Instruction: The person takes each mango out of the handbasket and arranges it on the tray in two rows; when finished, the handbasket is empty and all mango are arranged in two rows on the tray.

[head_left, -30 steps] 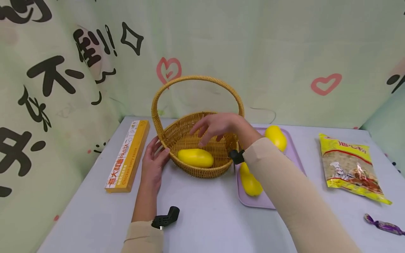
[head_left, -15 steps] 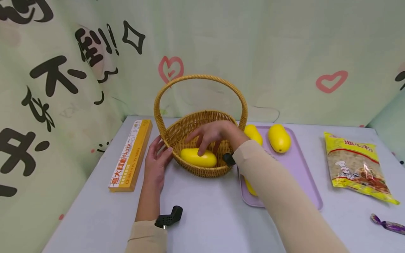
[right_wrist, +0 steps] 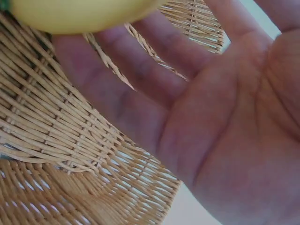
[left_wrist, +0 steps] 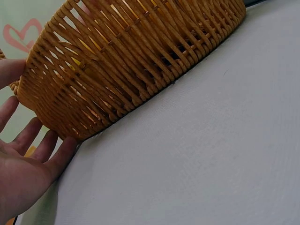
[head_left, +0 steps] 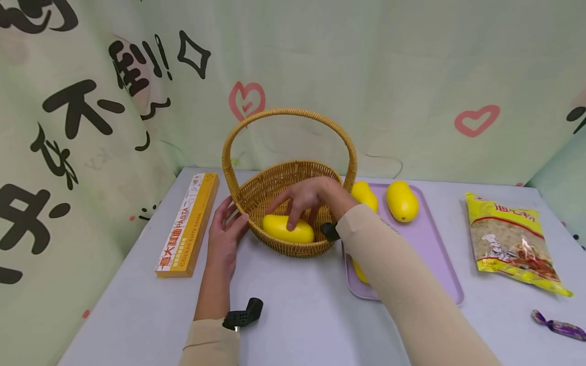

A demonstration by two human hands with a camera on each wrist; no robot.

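A yellow oblong fruit (head_left: 274, 226), smooth like a mango, lies inside the wicker basket (head_left: 293, 250). My right hand (head_left: 304, 198) reaches in from above, thumb on the near side of the fruit and fingers behind it, holding it. In the right wrist view the fingertips meet the underside of the fruit (right_wrist: 84, 14), while the palm is away from it. My left hand (head_left: 223, 235) holds the basket's left side, thumb at the rim by the handle base. The left wrist view has its fingers against the outer wall of the basket (left_wrist: 122, 70).
Right of the basket, a lilac tray (head_left: 426, 254) bears more yellow fruit (head_left: 403, 201), partly hidden by my right sleeve. A pasta box (head_left: 187, 226) lies left, a bag of dry pasta (head_left: 515, 244) right, with a purple wrapped candy (head_left: 560, 328) in front of it.
My right hand has gone down from above the basket onto the fruit inside, its thumb now against it. The fruit tilts slightly more. My left hand stays at the basket's left side.
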